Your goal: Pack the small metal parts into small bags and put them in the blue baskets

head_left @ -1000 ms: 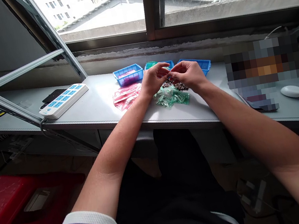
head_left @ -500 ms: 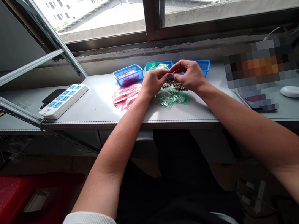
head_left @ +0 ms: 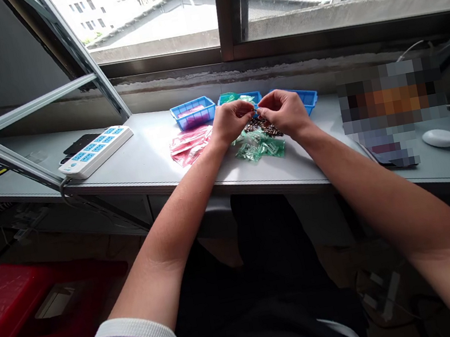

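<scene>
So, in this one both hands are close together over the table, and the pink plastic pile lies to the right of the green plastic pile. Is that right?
Not quite: the sides are swapped. The head view shows the pink plastic pile to the left of the green plastic pile. The rest stands.

Holds left hand (head_left: 234,123) and right hand (head_left: 285,113) with fingertips nearly meeting above dark brown pieces (head_left: 259,126), contents of the pinch too small to tell. Has green packets (head_left: 260,148) just nearer, pink packets (head_left: 189,145) beside left wrist, blue baskets (head_left: 311,102) behind, white power strip (head_left: 95,152) farther left, white mouse (head_left: 440,138) well right.
</scene>
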The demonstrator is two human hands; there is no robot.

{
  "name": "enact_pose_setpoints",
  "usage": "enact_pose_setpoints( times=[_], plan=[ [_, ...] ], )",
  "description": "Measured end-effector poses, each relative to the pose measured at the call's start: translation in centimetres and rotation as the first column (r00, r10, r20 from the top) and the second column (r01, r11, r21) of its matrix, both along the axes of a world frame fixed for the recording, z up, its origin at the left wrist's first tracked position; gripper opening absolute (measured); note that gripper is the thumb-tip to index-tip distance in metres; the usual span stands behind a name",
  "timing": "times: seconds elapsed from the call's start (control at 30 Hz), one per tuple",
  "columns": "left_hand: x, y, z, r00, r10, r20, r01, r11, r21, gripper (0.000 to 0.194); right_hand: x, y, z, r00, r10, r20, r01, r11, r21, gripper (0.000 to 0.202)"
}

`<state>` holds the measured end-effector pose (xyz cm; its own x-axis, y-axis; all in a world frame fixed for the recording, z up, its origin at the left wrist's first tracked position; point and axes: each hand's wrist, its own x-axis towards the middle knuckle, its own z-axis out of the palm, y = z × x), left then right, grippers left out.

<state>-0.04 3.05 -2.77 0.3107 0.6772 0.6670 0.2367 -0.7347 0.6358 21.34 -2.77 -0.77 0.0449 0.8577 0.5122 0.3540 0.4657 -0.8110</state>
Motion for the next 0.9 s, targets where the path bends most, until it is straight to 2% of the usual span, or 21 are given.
enact_pose_setpoints(
  times=[0.13,0.23,0.37,0.47,0.57,0.73,0.9],
  plan=[
    [0.2,0.1,0.1,1.000,-0.013,0.022,0.013,1.000,-0.001,0.034,0.2,0.2,-0.2,0.998,0.058,-0.013,-0.059,0.997,-0.040,0.027],
    [0.2,0.1,0.0,0.998,-0.002,0.062,0.004,1.000,-0.026,0.034,0.1,-0.1,-0.2,0.996,0.074,0.055,-0.072,0.997,-0.022,0.035],
    [0.0,-0.1,0.1,0.997,0.063,0.034,-0.063,0.998,-0.005,0.016,-0.1,-0.4,0.2,0.997,0.022,0.076,-0.022,1.000,0.003,0.015],
    [-0.3,-0.4,0.2,0.997,0.074,-0.023,-0.074,0.997,0.029,0.031,-0.2,-0.6,0.5,0.999,-0.013,0.035,0.013,1.000,-0.009,0.019],
    [-0.4,-0.5,0.3,0.996,0.042,-0.077,-0.041,0.999,0.014,0.042,-0.2,-0.8,0.7,0.997,-0.036,0.070,0.033,0.999,0.039,0.018],
    [-0.3,-0.5,0.4,0.999,0.006,-0.051,-0.009,0.999,-0.049,0.017,-0.1,-0.8,0.4,0.995,0.026,0.097,-0.030,0.998,0.047,0.016],
    [-0.2,-0.5,0.4,1.000,0.005,-0.027,-0.007,0.998,-0.057,0.013,-0.2,-0.6,0.1,1.000,0.010,0.029,-0.010,1.000,-0.011,0.015]
  ],
)
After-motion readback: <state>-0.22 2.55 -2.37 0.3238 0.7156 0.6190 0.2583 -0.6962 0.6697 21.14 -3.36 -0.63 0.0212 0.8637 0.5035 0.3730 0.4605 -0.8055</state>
